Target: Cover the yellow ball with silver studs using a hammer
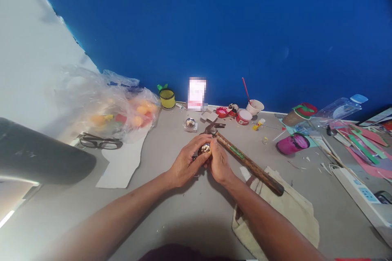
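Over the middle of the table my left hand (188,161) and my right hand (219,162) meet, both closed around a shiny silver domed piece (205,149). Its rounded top shows between the thumbs and fingers; the underside is hidden. Just beyond the fingers lies the head of a claw hammer (241,155), whose wooden handle slants down to the right. A similar shiny dome (190,122) sits on a small white card a little farther back.
Eyeglasses (99,142) and a plastic bag (122,110) lie left. A lit screen (197,93), paint pots (244,116) and a cup (255,107) line the blue wall. At right are a cloth (284,212), a pink container (293,144), a clear bottle (339,110) and a power strip (361,195).
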### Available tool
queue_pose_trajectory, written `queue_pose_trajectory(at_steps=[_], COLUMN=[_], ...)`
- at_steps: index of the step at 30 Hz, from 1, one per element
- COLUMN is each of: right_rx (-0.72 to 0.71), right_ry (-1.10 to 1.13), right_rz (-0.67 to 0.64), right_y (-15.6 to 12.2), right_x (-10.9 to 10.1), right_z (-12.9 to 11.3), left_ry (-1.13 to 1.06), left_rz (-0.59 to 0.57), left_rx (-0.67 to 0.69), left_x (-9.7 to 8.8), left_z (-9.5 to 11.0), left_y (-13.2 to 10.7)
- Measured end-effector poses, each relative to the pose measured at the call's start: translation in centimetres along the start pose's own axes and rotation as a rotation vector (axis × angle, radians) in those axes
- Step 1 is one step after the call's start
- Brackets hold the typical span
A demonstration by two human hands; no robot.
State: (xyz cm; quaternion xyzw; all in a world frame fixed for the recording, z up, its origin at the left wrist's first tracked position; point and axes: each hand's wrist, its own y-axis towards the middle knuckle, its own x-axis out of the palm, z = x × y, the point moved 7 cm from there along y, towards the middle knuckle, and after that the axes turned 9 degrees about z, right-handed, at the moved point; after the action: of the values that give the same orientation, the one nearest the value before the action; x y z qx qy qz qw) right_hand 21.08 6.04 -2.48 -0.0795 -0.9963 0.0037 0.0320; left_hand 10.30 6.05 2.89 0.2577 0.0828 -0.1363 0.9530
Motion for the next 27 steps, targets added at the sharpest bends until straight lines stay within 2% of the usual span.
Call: queue_pose_trajectory(at_steps=[5, 9, 13, 17, 19, 27], right_rx=[-0.052, -0.065, 0.056, 0.217, 0.277, 0.324], right_ry=[-0.019, 0.003, 0.163, 0.348, 0.387, 0.33], right_rz=[0.063, 0.086, 0.025, -0.028, -0.03, 0.096], right_y=[-0.4, -0.3, 0.0, -0.1, -0.1, -0.2], right_x=[-0.3, -0.4, 0.1, 0.8, 0.9, 0.3], right_z=[-1.1, -0.7, 0.1, -0.3, -0.5, 0.2], left_ry=[0.063, 0.081, 0.036, -0.091, -0.126, 0.052], left_rz=[0.015, 0.027, 0.027, 0.02, 0.019, 0.029], left_rx=[0.071, 0.082, -0.024, -0.177, -0.209, 0.031], left_x=[0.3, 0.4, 0.2, -0.1, -0.3, -0.1], left_z=[0.1, 0.1, -0.3, -0.9, -0.9, 0.8], left_y=[-0.4, -0.5, -0.4, -0.1, 0.1, 0.2])
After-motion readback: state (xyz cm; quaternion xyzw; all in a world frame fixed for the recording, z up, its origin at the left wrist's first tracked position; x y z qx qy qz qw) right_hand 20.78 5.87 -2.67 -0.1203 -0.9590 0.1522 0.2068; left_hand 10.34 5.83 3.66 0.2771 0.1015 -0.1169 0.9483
